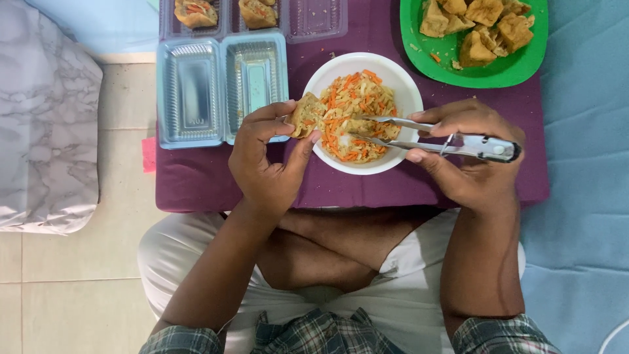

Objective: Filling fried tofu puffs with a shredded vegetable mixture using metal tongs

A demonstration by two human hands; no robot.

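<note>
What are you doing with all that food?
A person sits at a purple-covered table. The left hand holds a fried tofu pocket at the rim of a round white bowl of shredded carrot and cabbage filling. The right hand grips metal tongs, tips in the filling. A round green plate holds more fried tofu pieces. Clear plastic trays sit nearby, two compartments with stuffed pieces.
</note>
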